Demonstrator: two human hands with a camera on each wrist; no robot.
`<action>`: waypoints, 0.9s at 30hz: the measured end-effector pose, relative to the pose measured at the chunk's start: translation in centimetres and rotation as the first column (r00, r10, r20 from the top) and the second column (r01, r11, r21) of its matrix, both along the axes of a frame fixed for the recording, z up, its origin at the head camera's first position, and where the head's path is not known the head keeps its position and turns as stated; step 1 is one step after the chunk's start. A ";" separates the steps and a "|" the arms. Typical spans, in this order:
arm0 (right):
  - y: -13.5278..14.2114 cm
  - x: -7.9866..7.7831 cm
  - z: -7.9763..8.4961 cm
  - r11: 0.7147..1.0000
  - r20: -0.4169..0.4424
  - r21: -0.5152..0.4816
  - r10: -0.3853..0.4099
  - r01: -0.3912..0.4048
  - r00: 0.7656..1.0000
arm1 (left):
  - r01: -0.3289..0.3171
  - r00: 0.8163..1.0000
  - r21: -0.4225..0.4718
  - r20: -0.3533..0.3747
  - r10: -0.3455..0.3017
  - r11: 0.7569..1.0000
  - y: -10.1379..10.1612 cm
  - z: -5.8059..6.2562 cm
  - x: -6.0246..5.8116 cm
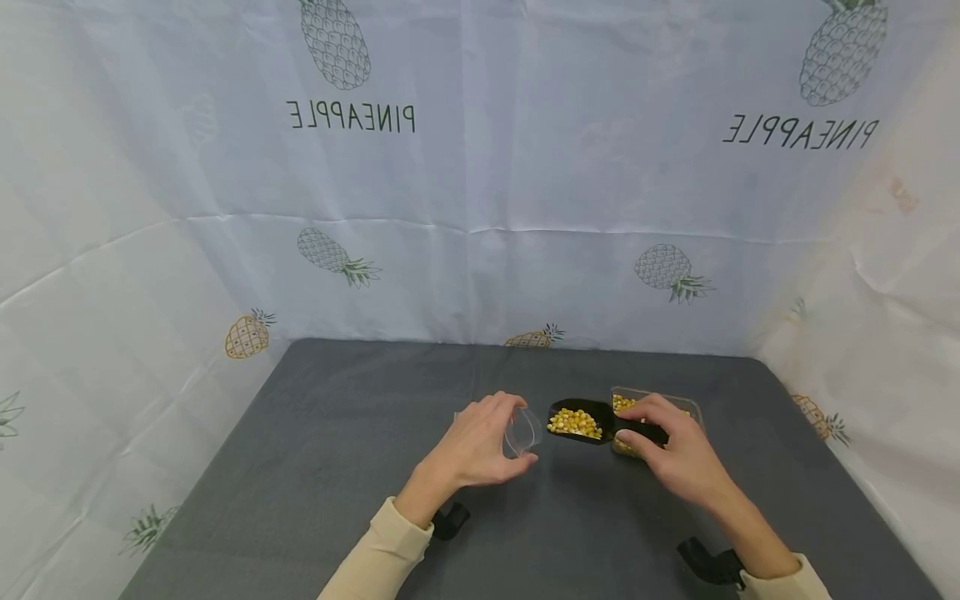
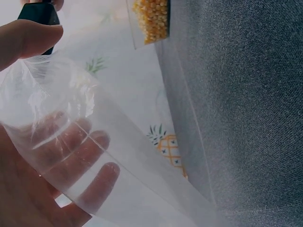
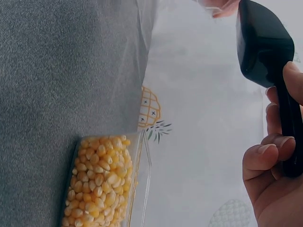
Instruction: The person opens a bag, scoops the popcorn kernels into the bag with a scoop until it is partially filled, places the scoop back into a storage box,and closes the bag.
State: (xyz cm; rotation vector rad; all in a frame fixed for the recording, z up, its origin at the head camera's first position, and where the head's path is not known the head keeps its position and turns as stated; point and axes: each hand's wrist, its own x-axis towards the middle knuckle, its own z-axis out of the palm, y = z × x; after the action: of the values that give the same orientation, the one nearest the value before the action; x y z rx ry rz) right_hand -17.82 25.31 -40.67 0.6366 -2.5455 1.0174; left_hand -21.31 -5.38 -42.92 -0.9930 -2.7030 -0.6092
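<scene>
My left hand point(image 1: 483, 442) holds a clear plastic bag point(image 2: 128, 161) by its mouth, thumb and fingers spread around the opening. The bag's mouth faces right, and its body hangs down in the left wrist view. In my right hand point(image 1: 682, 454) is a black scoop point(image 1: 606, 410), gripped by its handle. Yellow corn kernels point(image 1: 575, 423) lie in the scoop's bowl, level and just right of the bag's mouth, with a small gap between. Beneath the right hand stands a clear plastic box point(image 3: 144, 165) filled with more corn kernels point(image 3: 99, 182), partly hidden in the head view.
A dark grey table point(image 1: 360, 400) lies under both hands. White curtains point(image 1: 465, 167) printed with pineapples stand along its back and sides. Black wrist mounts point(image 1: 708, 562) show below the hands.
</scene>
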 end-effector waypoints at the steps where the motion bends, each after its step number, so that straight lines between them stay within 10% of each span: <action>1: -0.1 0.0 0.0 1.000 0.000 0.000 0.005 -0.005 1.000 | 0.002 1.000 -0.001 0.000 -0.002 1.000 0.0 0.0 0.0; 27: -2.8 -1.1 -0.7 0.984 -0.053 0.010 0.178 -0.177 0.983 | 0.014 0.999 -0.068 0.046 -0.011 0.998 0.3 0.2 0.2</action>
State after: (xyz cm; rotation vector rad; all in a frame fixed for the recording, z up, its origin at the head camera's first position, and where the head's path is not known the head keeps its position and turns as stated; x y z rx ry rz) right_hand -18.91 22.48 -41.41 0.8937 -2.4804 1.0365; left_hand -21.09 -5.05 -42.71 -1.0252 -2.7770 -0.5522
